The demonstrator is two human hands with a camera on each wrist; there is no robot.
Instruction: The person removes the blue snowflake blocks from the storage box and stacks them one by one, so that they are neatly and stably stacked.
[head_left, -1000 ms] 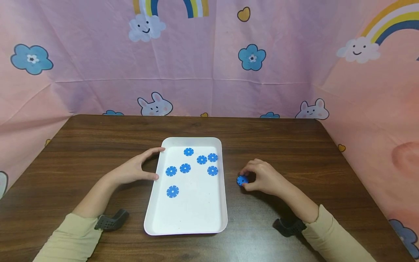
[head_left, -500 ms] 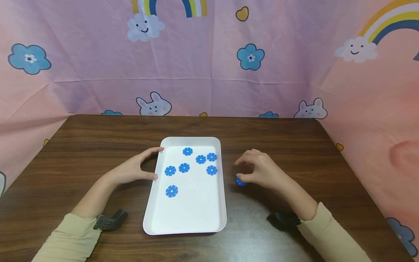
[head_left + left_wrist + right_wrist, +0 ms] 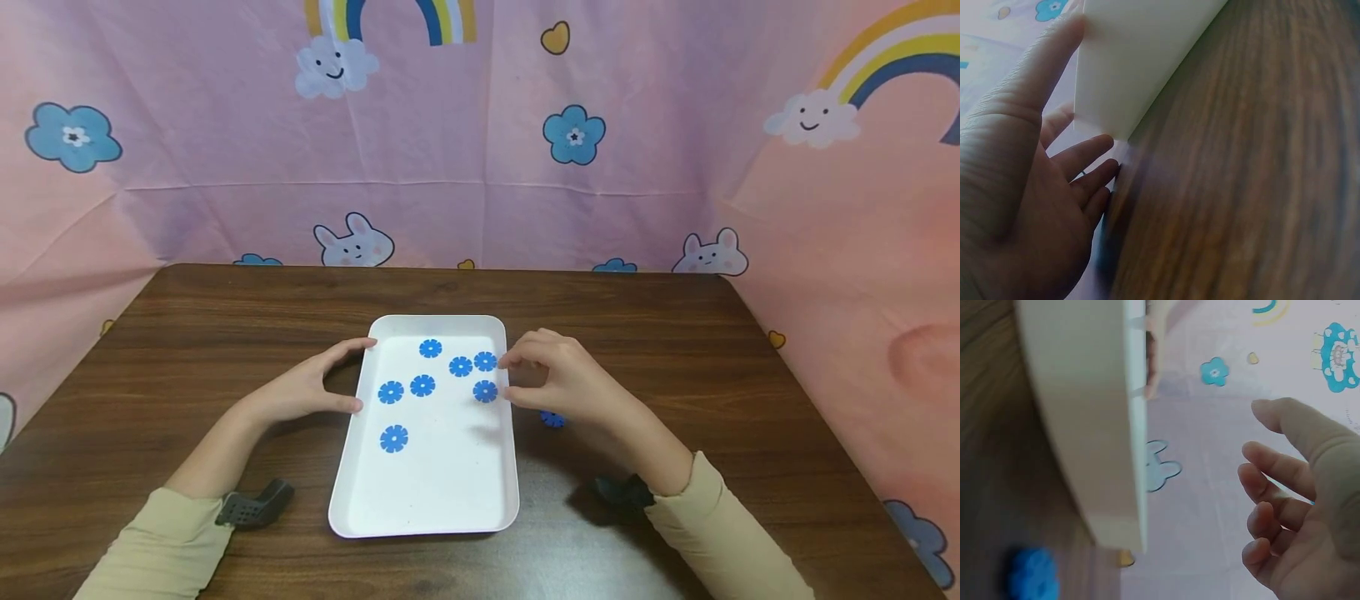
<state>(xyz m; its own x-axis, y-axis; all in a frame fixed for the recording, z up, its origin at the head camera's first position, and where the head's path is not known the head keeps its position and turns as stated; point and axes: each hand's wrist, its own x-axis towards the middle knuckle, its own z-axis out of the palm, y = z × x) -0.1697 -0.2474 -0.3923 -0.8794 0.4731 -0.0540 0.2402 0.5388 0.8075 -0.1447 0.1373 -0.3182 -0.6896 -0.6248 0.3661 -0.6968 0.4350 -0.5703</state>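
Observation:
A white tray (image 3: 435,492) lies on the table with several blue notched plastic discs (image 3: 423,385) spread over its far half. My left hand (image 3: 303,390) rests thumb and fingertips against the tray's left rim, the fingers fairly straight; the left wrist view has the hand (image 3: 1035,194) at the tray wall (image 3: 1129,56). Over the right rim hovers my right hand (image 3: 566,379), its fingers loosely bent and nothing between them. In the right wrist view that hand (image 3: 1304,506) shows an empty palm. One more blue disc (image 3: 552,420) sits on the table beneath it, partly hidden.
The dark wooden table (image 3: 225,333) extends on both sides of the tray. A pink patterned cloth (image 3: 420,125) hangs behind and beside it. Black wrist mounts (image 3: 257,504) stick out from the cuffs.
My right hand has let go of the blue disc on the table, lifted, and moved left to the tray's right rim. The left hand, tray and discs inside stay put.

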